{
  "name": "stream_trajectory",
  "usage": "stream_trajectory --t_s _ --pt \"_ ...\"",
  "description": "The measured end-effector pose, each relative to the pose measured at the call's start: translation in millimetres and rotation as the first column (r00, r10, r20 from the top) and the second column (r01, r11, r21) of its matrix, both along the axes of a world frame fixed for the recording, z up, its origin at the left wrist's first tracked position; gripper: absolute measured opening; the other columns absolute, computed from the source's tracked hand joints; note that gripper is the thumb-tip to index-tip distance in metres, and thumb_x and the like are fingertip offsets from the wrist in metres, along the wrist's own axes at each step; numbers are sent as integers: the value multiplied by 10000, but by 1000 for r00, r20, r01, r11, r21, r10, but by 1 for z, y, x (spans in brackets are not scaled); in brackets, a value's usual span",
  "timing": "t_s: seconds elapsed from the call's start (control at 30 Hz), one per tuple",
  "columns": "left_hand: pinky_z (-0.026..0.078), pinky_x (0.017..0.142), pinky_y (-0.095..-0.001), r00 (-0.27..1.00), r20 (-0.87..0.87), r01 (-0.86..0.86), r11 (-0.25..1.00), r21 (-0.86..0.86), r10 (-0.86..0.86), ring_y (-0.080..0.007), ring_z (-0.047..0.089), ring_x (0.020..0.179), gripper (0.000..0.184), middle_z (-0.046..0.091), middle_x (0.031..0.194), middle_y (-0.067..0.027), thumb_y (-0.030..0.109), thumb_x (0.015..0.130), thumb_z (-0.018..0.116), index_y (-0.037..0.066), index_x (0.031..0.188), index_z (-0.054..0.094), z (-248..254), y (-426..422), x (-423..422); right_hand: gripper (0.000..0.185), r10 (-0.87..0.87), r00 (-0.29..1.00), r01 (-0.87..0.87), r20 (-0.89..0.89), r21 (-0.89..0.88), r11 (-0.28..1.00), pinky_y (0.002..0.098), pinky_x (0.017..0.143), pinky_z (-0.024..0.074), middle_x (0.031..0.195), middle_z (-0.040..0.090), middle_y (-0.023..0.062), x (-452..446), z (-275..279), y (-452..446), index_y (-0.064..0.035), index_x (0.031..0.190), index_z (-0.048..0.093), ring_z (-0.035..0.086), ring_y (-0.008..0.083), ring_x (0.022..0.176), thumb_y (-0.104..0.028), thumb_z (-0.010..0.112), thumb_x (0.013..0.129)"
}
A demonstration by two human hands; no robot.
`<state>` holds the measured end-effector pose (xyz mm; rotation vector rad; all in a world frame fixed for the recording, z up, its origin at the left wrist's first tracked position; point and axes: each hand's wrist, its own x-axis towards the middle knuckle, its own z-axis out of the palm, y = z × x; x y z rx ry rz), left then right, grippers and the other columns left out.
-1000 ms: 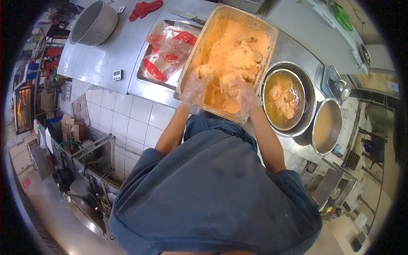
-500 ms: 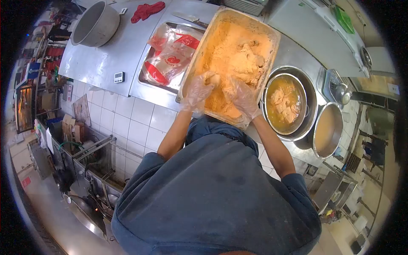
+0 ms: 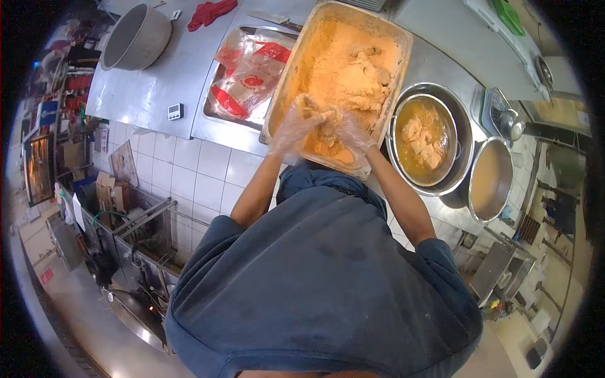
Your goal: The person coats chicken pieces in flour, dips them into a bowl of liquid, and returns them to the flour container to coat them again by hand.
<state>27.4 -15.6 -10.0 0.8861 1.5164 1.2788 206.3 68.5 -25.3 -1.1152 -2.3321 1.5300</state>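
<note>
A deep rectangular tub [image 3: 283,82] holds orange breading flour [image 3: 321,69], with several coated chicken pieces [image 3: 365,85] heaped toward its right side. Both my hands wear clear plastic gloves and are at the near end of this tub. My left hand [image 3: 295,128] and my right hand [image 3: 354,131] close from either side around a flour-coated chicken piece [image 3: 324,120], partly hidden by fingers and flour. Just right of the tub, a metal bowl [image 3: 398,142] of yellowish liquid contains more chicken [image 3: 423,142].
The bowl sits inside a larger basin [image 3: 465,126]; a pot of cloudy liquid [image 3: 490,179] stands beside it. Left of the tub are a tray with a red-and-white plastic bag [image 3: 252,79], a knife [image 3: 274,19], a timer [image 3: 175,111], a big pot [image 3: 135,41] and a red cloth [image 3: 211,12].
My hands have come closer together, the right moving left toward the left one, and now meet around the coated piece. The view has shifted slightly.
</note>
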Motion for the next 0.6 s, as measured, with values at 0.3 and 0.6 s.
stream_trajectory --t_s 0.3,0.6 --pt "451 668 -240 960 53 -275 961 8 274 -82 519 734 138 559 832 25 119 929 693 74 1001 584 -1 -8 0 525 -358 869 336 -341 -123 934 380 902 520 1172 669 139 92 175 -2 27 1277 573 648 266 1066 -329 709 916" --pt "488 707 -272 977 -199 -89 994 -61 76 -106 583 787 195 637 871 -17 158 887 720 40 997 610 -57 6 17 261 -301 865 201 402 273 941 393 876 527 1072 693 213 230 115 33 -23 1129 672 673 306 1005 -130 621 897"
